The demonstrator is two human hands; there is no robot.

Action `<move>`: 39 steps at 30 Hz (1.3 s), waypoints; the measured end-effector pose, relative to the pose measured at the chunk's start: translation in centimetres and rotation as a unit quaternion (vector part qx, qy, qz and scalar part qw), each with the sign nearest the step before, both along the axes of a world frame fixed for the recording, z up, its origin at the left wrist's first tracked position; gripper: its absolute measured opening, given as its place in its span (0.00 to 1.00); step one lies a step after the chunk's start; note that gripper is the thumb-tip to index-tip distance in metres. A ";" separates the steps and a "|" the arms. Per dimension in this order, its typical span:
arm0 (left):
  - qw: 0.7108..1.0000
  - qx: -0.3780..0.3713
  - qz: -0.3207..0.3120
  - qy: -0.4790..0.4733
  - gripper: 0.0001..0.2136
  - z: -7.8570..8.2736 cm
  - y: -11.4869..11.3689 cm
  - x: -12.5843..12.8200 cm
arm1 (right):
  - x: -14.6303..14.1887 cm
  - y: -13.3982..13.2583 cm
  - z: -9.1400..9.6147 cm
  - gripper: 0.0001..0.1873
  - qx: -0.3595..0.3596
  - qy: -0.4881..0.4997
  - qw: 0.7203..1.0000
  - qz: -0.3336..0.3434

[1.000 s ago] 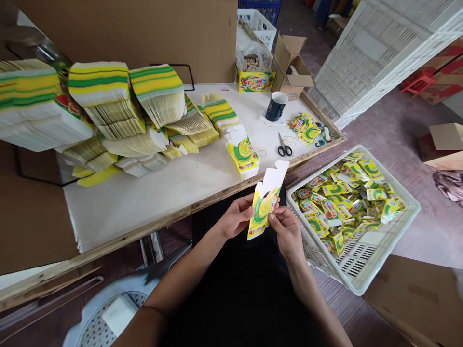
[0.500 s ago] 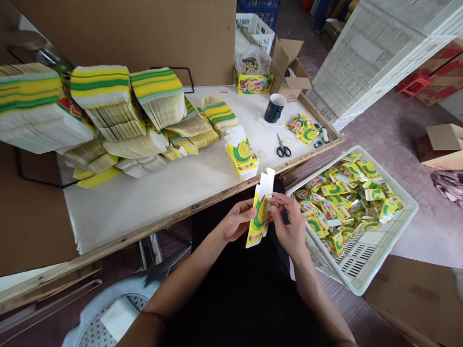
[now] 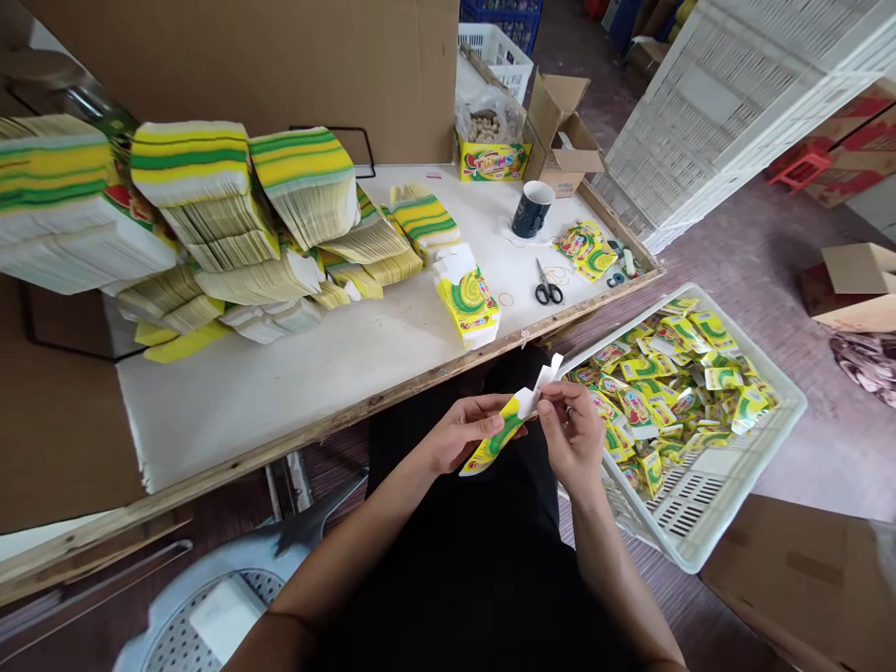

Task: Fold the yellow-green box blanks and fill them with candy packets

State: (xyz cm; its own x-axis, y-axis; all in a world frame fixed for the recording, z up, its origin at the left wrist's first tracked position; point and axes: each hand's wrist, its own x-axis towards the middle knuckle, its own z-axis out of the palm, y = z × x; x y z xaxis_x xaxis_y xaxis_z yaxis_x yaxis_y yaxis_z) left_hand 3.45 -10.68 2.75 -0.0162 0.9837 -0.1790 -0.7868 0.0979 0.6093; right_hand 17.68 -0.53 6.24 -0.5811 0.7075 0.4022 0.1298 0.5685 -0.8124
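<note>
A small yellow-and-green printed carton (image 3: 501,433) is held between my hands over my lap, tilted, its white end flaps pointing up and right. My left hand (image 3: 468,431) is closed around its printed side, thumb on the near face. With fingers and thumb bent together, my right hand (image 3: 572,425) grips the carton at its white flaps; the fingertips are partly hidden behind it. On the table edge just beyond lies a short stack of flat cartons (image 3: 468,297) of the same print.
Bundles of flat cartons (image 3: 301,187) line the left of the table (image 3: 364,373). Scissors (image 3: 548,284), a dark mug (image 3: 532,210) and several cartons (image 3: 586,248) lie on its right side. A white crate (image 3: 760,467) of cartons stands at my right, beside a cardboard box (image 3: 805,569).
The carton has turned from nearly upright to leaning right, and sits a little lower. My right hand has moved slightly right and down along with its flaps.
</note>
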 end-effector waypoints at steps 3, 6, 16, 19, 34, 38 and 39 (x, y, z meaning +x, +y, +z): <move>1.000 0.003 0.010 0.010 0.26 0.0 0.0 0.1 | -0.3 0.0 0.2 0.03 0.035 -0.025 0.999 0.015; 1.000 0.001 0.014 0.025 0.27 -0.1 0.0 0.1 | -0.6 0.0 0.5 0.04 0.062 -0.051 0.995 0.058; 0.999 0.016 0.018 0.048 0.27 -0.5 0.1 -0.1 | -0.4 -0.3 0.3 0.04 0.063 -0.078 0.992 0.080; 0.997 0.009 0.039 0.064 0.26 -0.2 0.0 -0.1 | -0.6 -0.3 0.4 0.03 0.068 -0.090 0.989 0.091; 0.992 0.001 0.044 0.120 0.31 -0.1 -0.4 -0.6 | -0.4 -0.3 0.4 0.03 0.088 -0.090 0.987 0.099; 0.990 -0.007 0.057 0.125 0.28 0.0 -0.4 -0.6 | -0.6 -0.7 0.2 0.03 0.094 -0.095 0.986 0.102; 0.990 -0.010 0.060 0.128 0.28 0.0 -0.3 -0.6 | -0.6 -0.8 -0.1 0.05 0.100 -0.092 0.987 0.083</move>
